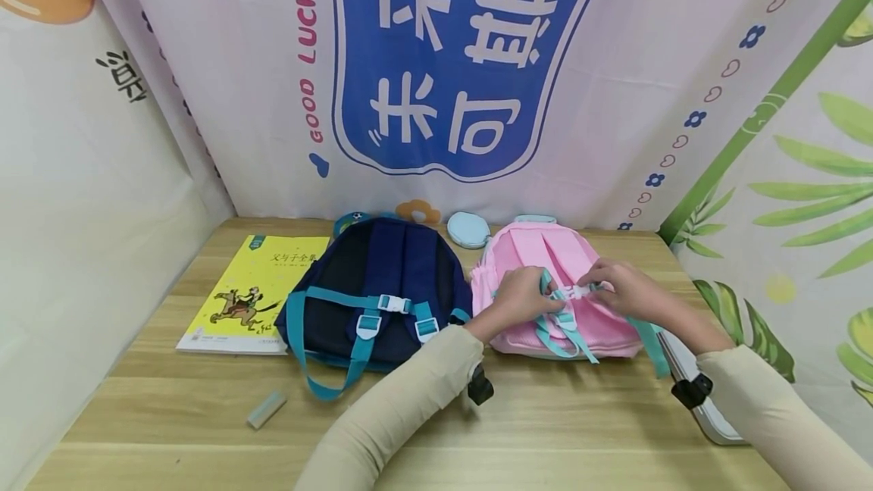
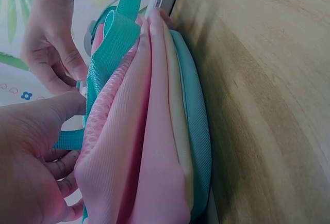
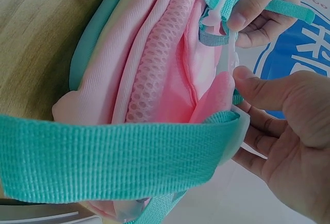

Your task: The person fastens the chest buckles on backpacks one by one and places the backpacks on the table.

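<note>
A pink backpack (image 1: 528,248) lies with its strap side up at the right of the table in the head view. Teal webbing straps (image 1: 566,339) hang over its front. A pale side-release buckle (image 1: 576,292) joins the chest strap, its halves together in the head view. My left hand (image 1: 521,298) pinches the strap at the buckle's left end. On the other side, my right hand (image 1: 624,288) pinches the buckle's right end between thumb and fingers. Both thumbs show close together at the buckle (image 3: 232,53) in the right wrist view.
A navy backpack (image 1: 389,256) with teal straps and a fastened white buckle lies left of the pink one. Beyond it is a yellow book (image 1: 245,294). A small grey-green block (image 1: 267,410) lies in front. A white-edged flat object (image 1: 716,419) sits under my right forearm.
</note>
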`<state>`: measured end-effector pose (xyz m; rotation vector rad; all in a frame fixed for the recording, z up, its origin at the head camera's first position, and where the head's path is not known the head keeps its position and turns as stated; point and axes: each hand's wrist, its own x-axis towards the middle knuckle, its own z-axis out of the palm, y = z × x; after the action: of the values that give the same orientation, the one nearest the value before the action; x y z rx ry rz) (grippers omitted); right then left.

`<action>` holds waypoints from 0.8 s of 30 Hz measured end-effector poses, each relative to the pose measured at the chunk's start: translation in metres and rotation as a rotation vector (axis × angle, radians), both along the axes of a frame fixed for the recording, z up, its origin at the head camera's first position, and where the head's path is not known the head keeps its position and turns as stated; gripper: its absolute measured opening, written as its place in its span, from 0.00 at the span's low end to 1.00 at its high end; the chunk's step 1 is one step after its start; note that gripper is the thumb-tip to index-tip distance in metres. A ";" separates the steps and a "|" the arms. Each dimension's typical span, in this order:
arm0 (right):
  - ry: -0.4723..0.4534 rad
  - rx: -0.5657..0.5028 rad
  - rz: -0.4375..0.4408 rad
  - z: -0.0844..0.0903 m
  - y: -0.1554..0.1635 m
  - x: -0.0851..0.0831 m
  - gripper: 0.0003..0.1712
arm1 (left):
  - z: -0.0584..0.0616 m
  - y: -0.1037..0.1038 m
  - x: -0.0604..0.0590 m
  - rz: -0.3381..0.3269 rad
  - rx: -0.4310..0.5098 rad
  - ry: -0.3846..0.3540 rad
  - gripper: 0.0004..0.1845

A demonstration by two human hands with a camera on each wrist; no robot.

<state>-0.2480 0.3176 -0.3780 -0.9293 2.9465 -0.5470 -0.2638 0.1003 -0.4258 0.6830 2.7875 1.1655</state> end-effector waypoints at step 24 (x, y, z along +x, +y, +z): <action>0.009 0.000 -0.028 -0.005 0.000 0.002 0.13 | -0.001 -0.002 -0.002 -0.022 -0.004 0.041 0.14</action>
<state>-0.2458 0.3178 -0.3827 -0.8942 2.9722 -0.5449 -0.2659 0.0982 -0.4266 0.7438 2.8072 1.1542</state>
